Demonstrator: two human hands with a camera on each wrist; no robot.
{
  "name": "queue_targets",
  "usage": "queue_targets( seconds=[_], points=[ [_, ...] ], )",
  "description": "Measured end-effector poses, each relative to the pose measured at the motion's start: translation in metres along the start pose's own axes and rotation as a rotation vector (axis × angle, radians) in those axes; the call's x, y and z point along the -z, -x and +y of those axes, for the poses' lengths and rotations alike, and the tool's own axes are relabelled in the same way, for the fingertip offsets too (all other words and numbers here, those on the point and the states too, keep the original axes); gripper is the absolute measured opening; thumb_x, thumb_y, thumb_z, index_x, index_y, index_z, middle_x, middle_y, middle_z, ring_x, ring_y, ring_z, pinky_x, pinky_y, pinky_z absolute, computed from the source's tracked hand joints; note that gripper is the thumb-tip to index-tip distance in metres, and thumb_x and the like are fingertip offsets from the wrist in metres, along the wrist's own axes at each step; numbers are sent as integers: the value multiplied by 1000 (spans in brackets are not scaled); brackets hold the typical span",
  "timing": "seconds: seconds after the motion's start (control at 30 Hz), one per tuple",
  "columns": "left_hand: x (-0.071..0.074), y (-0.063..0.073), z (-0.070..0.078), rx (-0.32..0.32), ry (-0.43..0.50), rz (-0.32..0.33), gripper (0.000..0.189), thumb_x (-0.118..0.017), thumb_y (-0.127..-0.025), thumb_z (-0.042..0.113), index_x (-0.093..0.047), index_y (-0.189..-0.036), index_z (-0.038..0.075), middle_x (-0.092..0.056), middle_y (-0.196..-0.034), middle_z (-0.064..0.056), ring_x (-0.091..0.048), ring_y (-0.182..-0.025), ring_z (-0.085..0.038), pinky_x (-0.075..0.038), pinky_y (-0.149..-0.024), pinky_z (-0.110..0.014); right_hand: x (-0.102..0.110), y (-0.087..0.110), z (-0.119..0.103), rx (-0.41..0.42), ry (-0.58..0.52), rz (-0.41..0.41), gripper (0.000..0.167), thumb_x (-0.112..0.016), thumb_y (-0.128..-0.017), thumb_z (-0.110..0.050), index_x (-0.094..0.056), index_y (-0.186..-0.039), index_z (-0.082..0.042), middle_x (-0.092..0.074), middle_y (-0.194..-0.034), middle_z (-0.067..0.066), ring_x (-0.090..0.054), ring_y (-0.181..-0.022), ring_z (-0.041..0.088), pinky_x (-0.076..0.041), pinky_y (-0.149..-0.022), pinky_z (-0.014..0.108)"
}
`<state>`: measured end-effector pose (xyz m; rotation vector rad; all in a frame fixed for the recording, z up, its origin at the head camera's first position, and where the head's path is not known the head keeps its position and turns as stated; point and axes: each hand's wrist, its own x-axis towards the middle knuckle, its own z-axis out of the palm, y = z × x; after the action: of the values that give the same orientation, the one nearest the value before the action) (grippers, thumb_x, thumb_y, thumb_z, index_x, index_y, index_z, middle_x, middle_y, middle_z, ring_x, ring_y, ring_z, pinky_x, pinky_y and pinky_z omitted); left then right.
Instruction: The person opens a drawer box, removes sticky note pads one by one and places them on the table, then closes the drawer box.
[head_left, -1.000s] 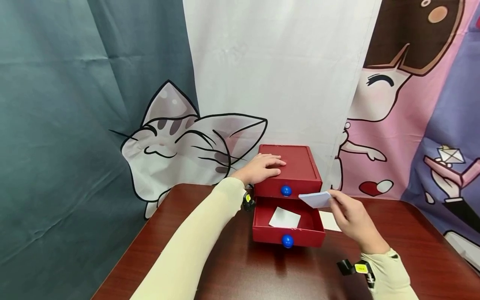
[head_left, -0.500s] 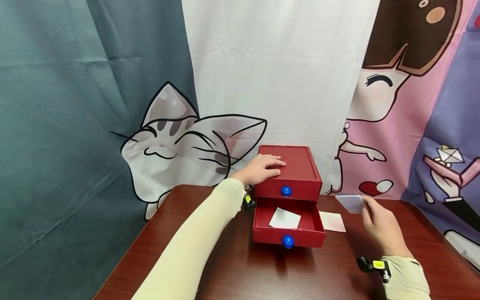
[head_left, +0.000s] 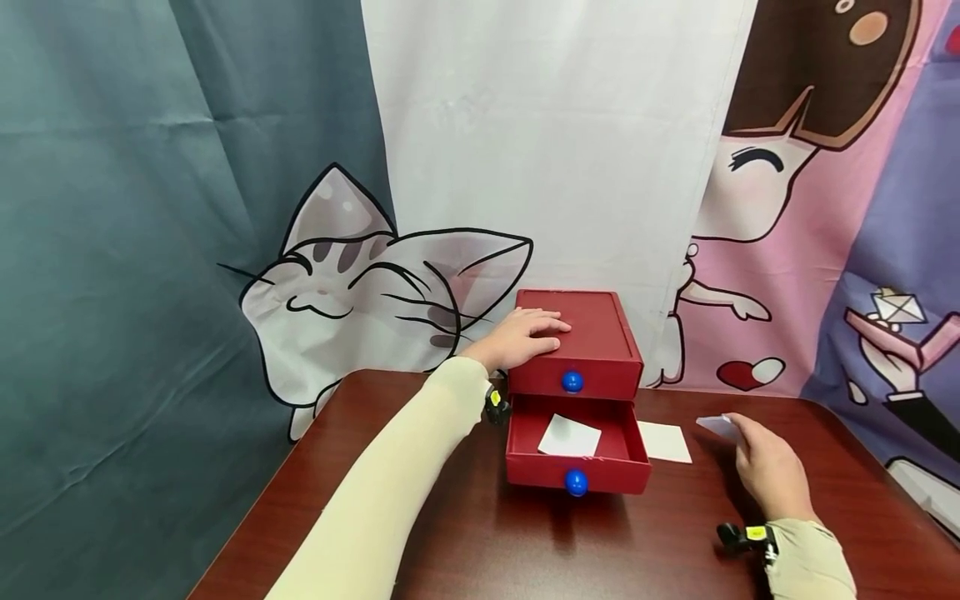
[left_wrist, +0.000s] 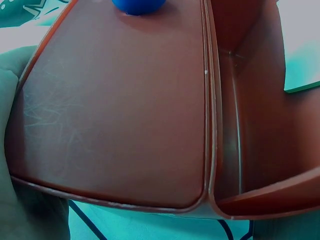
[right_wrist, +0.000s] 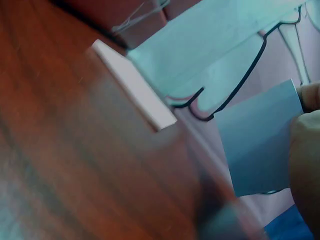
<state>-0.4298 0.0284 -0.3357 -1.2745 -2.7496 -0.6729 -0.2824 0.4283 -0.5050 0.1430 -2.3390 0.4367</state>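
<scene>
Your right hand (head_left: 772, 467) pinches the held card (head_left: 716, 427) at one edge, above the right part of the table (head_left: 637, 542); in the right wrist view this card projects beyond the fingers as a flat, bluish sheet. Your left hand (head_left: 521, 337) rests on the left part of the top of the red box (head_left: 596, 329), fingers extended over the surface, grasping nothing. The lower drawer (head_left: 540, 471) stands pulled out toward you and contains the white card (head_left: 570, 436); the upper drawer (head_left: 536, 379) is flush with the box front. Each drawer bears a blue knob, upper knob (head_left: 572, 382) and lower knob (head_left: 576, 482). The table card (head_left: 664, 442) lies just to the right of the lower drawer, between it and your right hand. Behind the table hangs a printed cloth (head_left: 570, 167).
</scene>
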Motion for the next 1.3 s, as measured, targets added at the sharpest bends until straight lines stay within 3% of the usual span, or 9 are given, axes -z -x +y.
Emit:
queue_targets(
  seconds=[0.3, 0.47, 0.57, 0.8, 0.97, 1.03, 1.2, 1.3],
  points=[
    [-1, 1, 0, -13, 15, 1, 44, -52, -104, 34, -57, -146, 23, -42, -159, 0, -29, -150, -18, -7, -125, -43, -2, 15, 7, 147, 24, -72, 41, -66, -74, 13, -72, -110, -6, -73, -104, 20, -69, -93, 42, -50, -82, 56],
    [3, 2, 3, -5, 22, 6, 44, -53, -103, 33, -57, -146, 23, -42, -159, 0, -30, -149, -18, -7, -125, -42, -1, 25, 14, 125, 27, -254, 35, -77, -71, 5, -76, -103, -8, -74, -105, 16, -69, -96, 42, -50, -84, 58],
    [4, 3, 4, -2, 17, 7, 44, -53, -103, 33, -57, -146, 23, -42, -159, 0, -30, -149, -17, -7, -125, -42, -2, 26, 18, 95, 29, -304, 27, -78, -75, 0, -77, -101, -9, -74, -106, 14, -69, -98, 42, -50, -85, 57],
    [3, 3, 3, -4, 22, 5, 44, -53, -103, 33, -56, -146, 23, -41, -159, 0, -30, -150, -18, -7, -125, -42, -10, 27, 19, 45, -5, -222, 13, -80, -80, -8, -75, -88, -17, -73, -103, 11, -67, -98, 39, -47, -84, 47],
    [3, 4, 1, 1, 12, 10, 44, -53, -103, 34, -56, -146, 24, -42, -159, 1, -30, -149, -17, -7, -125, -41, -18, 25, 19, 1, -34, -216, 12, -78, -84, -12, -68, -82, -19, -71, -109, 17, -65, -102, 40, -47, -85, 50],
    [2, 4, 1, 2, 15, 8, 44, -53, -104, 35, -56, -146, 25, -41, -159, 1, -30, -149, -16, -7, -125, -41, -20, 25, 19, -20, -47, -223, 8, -76, -86, -14, -69, -89, -13, -70, -108, 19, -65, -101, 42, -47, -86, 56],
    [3, 4, 3, 3, 24, 6, 44, -53, -103, 35, -56, -146, 25, -41, -159, 1, -30, -149, -16, -7, -125, -41, -22, 23, 20, -39, -38, -260, 31, -75, -89, -18, -68, -112, 2, -67, -113, 25, -63, -105, 46, -46, -89, 62],
    [3, 4, 4, 3, 25, 4, 44, -53, -104, 34, -56, -146, 24, -42, -159, 1, -30, -149, -16, -7, -125, -41, -22, 22, 21, -49, -23, -285, 30, -73, -90, -17, -70, -112, 3, -65, -118, 28, -61, -110, 49, -45, -90, 63]
  ],
)
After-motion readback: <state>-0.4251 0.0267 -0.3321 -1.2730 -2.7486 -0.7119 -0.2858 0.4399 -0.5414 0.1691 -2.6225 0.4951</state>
